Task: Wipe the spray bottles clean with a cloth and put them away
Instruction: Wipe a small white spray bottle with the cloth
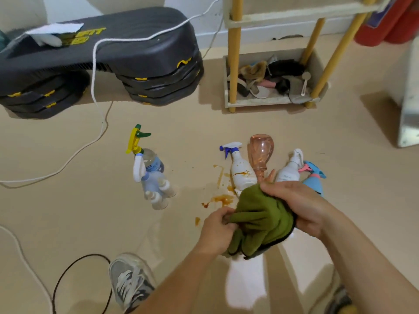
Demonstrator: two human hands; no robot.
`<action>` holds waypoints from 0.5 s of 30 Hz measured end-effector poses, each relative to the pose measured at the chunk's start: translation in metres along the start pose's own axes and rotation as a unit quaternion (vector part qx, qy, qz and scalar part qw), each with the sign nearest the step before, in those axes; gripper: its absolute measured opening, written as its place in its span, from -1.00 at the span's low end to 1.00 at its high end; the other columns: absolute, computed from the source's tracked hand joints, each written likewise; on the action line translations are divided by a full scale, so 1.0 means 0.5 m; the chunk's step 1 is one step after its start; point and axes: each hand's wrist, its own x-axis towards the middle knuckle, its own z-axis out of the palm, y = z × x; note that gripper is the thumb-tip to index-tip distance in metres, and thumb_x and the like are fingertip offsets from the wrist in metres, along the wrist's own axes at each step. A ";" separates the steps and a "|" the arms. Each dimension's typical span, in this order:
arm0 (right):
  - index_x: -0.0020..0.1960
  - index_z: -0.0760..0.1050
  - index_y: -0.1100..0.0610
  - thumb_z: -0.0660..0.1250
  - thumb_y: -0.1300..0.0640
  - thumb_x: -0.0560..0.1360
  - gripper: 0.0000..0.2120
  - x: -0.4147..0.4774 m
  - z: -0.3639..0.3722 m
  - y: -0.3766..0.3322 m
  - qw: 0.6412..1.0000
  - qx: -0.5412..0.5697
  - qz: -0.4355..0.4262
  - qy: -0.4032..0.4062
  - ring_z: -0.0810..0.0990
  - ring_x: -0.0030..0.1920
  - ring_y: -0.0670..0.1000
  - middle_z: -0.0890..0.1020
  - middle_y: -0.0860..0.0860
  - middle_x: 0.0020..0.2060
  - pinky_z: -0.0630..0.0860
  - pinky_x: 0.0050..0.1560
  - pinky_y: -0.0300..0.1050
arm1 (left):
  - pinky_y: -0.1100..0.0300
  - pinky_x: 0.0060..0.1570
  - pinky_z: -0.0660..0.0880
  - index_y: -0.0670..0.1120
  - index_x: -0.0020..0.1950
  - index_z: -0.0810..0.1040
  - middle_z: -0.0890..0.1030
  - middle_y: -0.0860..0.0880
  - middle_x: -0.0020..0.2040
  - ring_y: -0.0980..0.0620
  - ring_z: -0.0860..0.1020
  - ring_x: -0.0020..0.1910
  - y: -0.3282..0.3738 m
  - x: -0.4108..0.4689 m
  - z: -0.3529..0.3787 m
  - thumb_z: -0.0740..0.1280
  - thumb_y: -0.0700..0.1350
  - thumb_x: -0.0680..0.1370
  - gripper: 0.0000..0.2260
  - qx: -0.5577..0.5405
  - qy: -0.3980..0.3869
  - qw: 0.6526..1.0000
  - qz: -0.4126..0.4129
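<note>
Green cloth held in both hands, above the near end of the bottle row.
Left hand pinches a fold of the green cloth; right hand grips its top, fingers curled. Just beyond: stained white bottle, pink bottle, second white bottle, blue bottle. Orange spill lies on the floor, just left of the row. Risks: the hanging cloth drags through the spill and smears bottles; the shoe, near left, tracks it.

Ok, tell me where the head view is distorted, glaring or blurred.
Head view: wide-angle distortion slants the shelf posts and bows the step platform; a bright glare patch marks the floor below the green cloth; the clear bottles at left look smeared.
</note>
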 end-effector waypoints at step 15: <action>-0.07 0.66 0.27 0.35 0.19 0.50 -0.84 0.041 -0.139 0.176 0.964 -0.137 0.090 0.209 0.59 -0.26 0.06 0.70 0.16 -0.24 0.55 -0.19 -0.15 | 0.08 0.20 0.44 0.11 0.03 0.62 0.58 0.08 0.02 -0.01 0.54 0.09 0.003 0.061 0.117 0.28 -0.04 0.47 -0.80 0.338 -0.146 0.927 -0.065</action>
